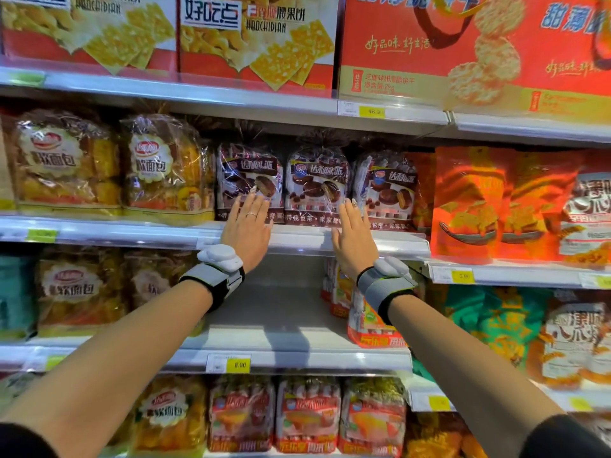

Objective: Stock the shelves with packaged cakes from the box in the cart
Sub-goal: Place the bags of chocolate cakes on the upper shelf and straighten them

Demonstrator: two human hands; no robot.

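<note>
Three brown bags of chocolate cakes stand side by side on the middle shelf: a left bag, a middle bag and a right bag. My left hand reaches up with straight fingers, its fingertips touching the lower front of the left bag. My right hand is also flat, its fingertips at the gap between the middle and right bags. Neither hand holds anything. The cart and its box are out of view.
Yellow bread bags stand left of the cakes, orange snack bags to the right. Large red biscuit boxes fill the top shelf. The shelf below has a bare stretch between bread bags and red packs. More cake packs sit lower.
</note>
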